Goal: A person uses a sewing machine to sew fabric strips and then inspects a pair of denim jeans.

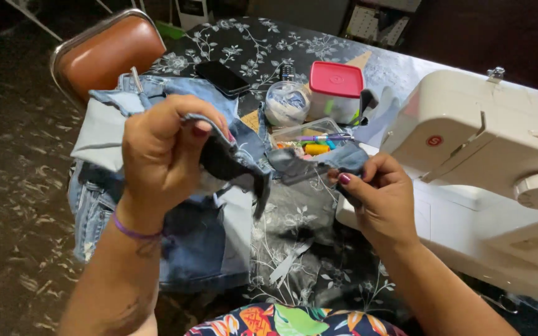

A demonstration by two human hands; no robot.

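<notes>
**Both hands gripping one denim strip above the bench**

Nearest: lap in floral print fabric (281, 322) at bottom edge.

Left hand (163, 149): fingers clenched around one end of a denim strip (244, 167), held up above the bench (306, 249). Purple band (133, 233) on the wrist. A thin metal tool (136, 79) pokes up from behind this hand; can't tell how it's held.

Right hand (378, 196): fingers pinching the strip's other end, thumb on top. Strip sags between the two hands, dark inner side showing in the middle.

Under the left hand: denim garment (188, 242) spread flat on the bench, hanging off the near-left edge. Pale fabric piece (98, 134) lies on its left part.

Bench cover is dark with a white flower pattern. Small pale scraps (284, 264) lie on it near the middle.

Right: white sewing machine (487, 174), just beside the right hand.

Behind the hands: open clear tray of coloured threads (309, 142), pen across it. Then a round clear container (286, 102) of pale material and a box with a red lid (336, 79), side by side. Black phone (222, 78) lies flat left of them.

Far left: brown padded chair (110, 53), touching the bench corner.
</notes>
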